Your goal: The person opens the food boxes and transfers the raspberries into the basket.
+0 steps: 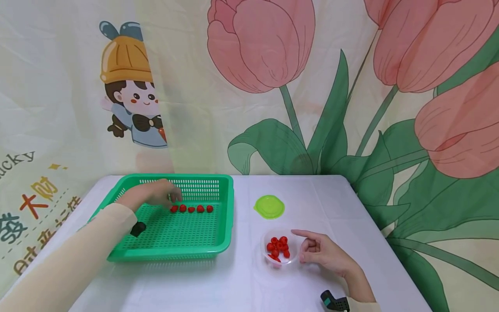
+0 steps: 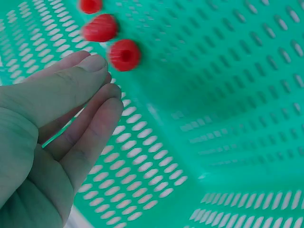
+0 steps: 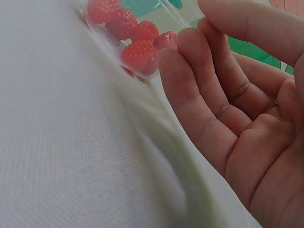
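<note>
Five red berries (image 1: 191, 209) lie in a left-to-right row on the floor of the green basket (image 1: 171, 252), toward its far side. From my remote seat, I have the left hand (image 1: 161, 193) over the left end of that row, reaching in across the basket's left side. Its thumb and fingers are narrow, almost meeting at the tips, and I see nothing gripped between them. The left wrist view gives me three berries of the row, slightly blurred; the end one, its hollow toward the camera, is just beside the thumb tip. I cannot tell whether they touch.

To the right of the basket, the clear bowl (image 1: 294, 245) sits on the white cloth (image 1: 249, 288) with a small heap of more berries inside. My right hand (image 1: 325, 255) is at the bowl's right side, index finger stretched toward the rim, the other fingers loosely bent. It grips nothing that I can make out, and I cannot tell whether a fingertip meets the bowl.

Beyond the bowl, on its far side, lies the lime-green lid (image 1: 270, 206). At the far edge of the table hangs a backdrop (image 1: 191, 108) printed with pink tulips on the right and a cartoon figure on the left.
</note>
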`<state>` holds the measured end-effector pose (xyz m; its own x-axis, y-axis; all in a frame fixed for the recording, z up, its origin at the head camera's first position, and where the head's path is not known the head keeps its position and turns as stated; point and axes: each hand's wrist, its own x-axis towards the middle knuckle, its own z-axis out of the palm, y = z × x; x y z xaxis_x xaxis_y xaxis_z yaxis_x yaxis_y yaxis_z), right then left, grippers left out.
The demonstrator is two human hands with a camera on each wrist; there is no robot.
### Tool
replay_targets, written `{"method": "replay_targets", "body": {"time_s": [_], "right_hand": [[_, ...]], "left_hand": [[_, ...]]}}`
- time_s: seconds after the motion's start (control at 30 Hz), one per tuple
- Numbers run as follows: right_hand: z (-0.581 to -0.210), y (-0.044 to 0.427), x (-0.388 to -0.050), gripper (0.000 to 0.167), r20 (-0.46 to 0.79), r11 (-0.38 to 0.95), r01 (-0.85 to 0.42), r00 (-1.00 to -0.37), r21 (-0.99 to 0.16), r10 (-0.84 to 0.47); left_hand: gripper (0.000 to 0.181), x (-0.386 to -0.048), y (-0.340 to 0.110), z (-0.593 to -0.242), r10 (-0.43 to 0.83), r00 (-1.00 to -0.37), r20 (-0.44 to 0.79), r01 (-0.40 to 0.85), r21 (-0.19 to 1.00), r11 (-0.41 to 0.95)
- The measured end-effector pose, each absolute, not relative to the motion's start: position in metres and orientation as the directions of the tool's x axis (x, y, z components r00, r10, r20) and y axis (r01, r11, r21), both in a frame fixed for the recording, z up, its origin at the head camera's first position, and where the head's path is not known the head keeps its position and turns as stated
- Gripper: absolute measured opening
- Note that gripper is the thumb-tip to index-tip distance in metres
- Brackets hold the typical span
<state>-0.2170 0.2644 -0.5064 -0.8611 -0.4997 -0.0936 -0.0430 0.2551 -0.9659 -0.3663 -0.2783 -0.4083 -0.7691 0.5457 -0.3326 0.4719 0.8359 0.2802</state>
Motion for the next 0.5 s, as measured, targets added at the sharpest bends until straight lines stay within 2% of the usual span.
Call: {"method": "replay_targets", "body": {"time_s": [0.33, 0.5], "right_hand": [[-0.504, 0.264, -0.217, 0.07, -0.102, 0.264, -0.037, -0.863, -0.964, -0.494], [-0.507, 0.265, -0.218, 0.07, -0.111, 0.275, -0.032, -0.865, -0.961, -0.49]], "left_hand": [[0.032, -0.342, -0.239, -0.355, 0.675, -0.721, -0.157, 0.621, 0.286, 0.73], [0.033, -0.325, -0.205, -0.34, 0.734, -0.672, -0.098, 0.69, 0.278, 0.668]]}}
